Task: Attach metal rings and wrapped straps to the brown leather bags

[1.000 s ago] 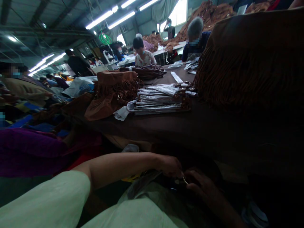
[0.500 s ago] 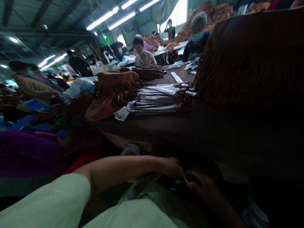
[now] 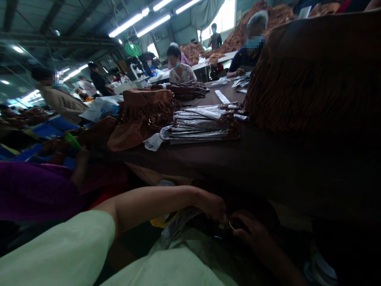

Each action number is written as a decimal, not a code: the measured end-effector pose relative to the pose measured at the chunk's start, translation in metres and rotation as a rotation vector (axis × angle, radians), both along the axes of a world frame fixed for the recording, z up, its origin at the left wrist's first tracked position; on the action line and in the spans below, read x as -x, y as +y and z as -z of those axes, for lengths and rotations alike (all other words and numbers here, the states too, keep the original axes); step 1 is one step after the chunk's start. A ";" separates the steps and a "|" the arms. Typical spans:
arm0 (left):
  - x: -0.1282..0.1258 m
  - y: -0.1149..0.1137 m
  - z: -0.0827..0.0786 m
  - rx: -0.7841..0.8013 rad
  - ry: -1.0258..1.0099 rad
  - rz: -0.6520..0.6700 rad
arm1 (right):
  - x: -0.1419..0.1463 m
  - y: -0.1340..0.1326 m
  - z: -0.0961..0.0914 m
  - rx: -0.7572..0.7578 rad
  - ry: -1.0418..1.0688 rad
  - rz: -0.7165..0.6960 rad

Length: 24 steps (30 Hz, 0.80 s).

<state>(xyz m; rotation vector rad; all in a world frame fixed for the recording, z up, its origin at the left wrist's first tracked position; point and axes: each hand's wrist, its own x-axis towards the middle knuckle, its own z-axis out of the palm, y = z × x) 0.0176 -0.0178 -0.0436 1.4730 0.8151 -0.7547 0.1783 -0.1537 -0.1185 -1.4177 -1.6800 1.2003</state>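
Observation:
Low in the head view, my hands meet over my lap, below the table edge. My left hand (image 3: 214, 207) reaches in from the left with its fingers pinched; what they hold is too dark to make out. Between the hands shows a pale, shiny metal ring (image 3: 231, 226), seen only in part. My right hand (image 3: 251, 227) is closed on the ring, thumb below and fingers above. Deep shadow hides whatever the ring may be attached to. A crumpled clear plastic bag (image 3: 178, 228) lies left of the hands, against my light clothing.
On the dark table (image 3: 190, 155) lie white-wrapped straps (image 3: 199, 127) in a stack, a brown fringed bag (image 3: 143, 115) and a large fringed brown pile (image 3: 309, 75). A co-worker's purple sleeve (image 3: 35, 190) is close on my left. Other people sit across the table.
My left wrist has risen slightly, while its fingers stay by the ring. My right hand is nearly still. The purple-sleeved co-worker's hand now shows with a green object.

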 end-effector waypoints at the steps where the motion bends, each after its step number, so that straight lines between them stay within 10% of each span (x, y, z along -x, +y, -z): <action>1: -0.001 -0.001 0.000 0.007 0.004 0.021 | 0.000 0.000 0.001 -0.002 0.000 -0.006; 7: -0.004 -0.010 0.005 0.044 0.013 0.111 | -0.003 -0.002 0.002 -0.010 0.023 -0.044; 16: -0.012 -0.020 -0.008 -0.381 -0.063 0.483 | 0.001 0.000 0.010 0.001 0.005 0.003; 24: 0.003 -0.029 0.001 -0.256 -0.048 0.163 | -0.002 -0.005 0.007 0.037 -0.077 -0.009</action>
